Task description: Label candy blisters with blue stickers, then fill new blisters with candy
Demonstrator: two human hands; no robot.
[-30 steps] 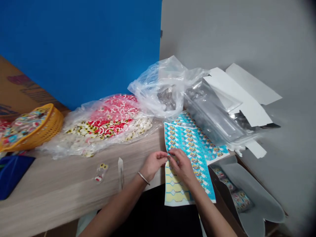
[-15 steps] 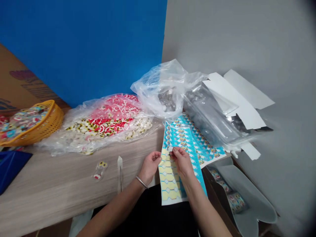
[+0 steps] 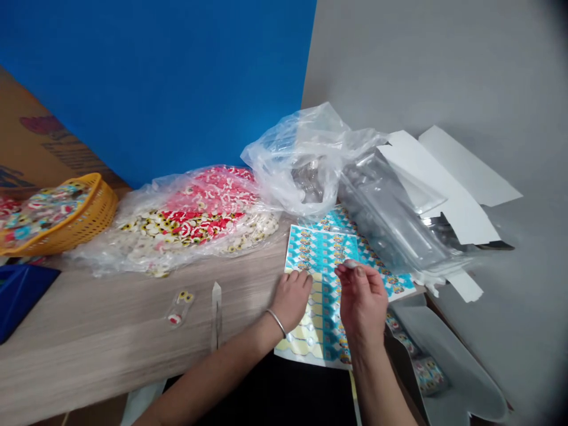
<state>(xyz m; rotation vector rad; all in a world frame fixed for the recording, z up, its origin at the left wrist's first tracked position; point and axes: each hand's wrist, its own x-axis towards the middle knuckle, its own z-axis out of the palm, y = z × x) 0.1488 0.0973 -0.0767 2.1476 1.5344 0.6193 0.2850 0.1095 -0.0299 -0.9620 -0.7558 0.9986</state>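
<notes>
At the far left of the frame, a yellow basket point(image 3: 104, 207) of small packs stands behind a blue bin point(image 3: 26, 302). The basket looks heaped, so a knock could spill packs onto the table point(image 3: 110, 337). Right of it, a clear bag point(image 3: 100, 251) lies open around loose pieces point(image 3: 195, 228); a sleeve or wrist catching its loose film could drag some out. Left of centre, a small pack point(image 3: 181, 307) and a pointed tool point(image 3: 216, 307) lie bare on the table, near the left forearm, which could sweep them aside.

Near the middle, the left hand point(image 3: 290, 302) rests palm down, its fingers close together on the sticker sheet point(image 3: 313, 337); whether it pinches anything underneath cannot be told. The sheet sits at lower centre, its near end past the table edge, so weak pressure could let it slide or bend.

Just right, the right hand point(image 3: 366, 296) is raised, thumb and fingers pinched on a small whitish piece point(image 3: 352, 265). If that is sticky, it could fold onto itself or cling to a fingertip. Farther right, clear plastic trays point(image 3: 390, 207) lean over more sheets point(image 3: 402, 285); a bump could topple them towards the open box point(image 3: 477, 373) at lower right.
</notes>
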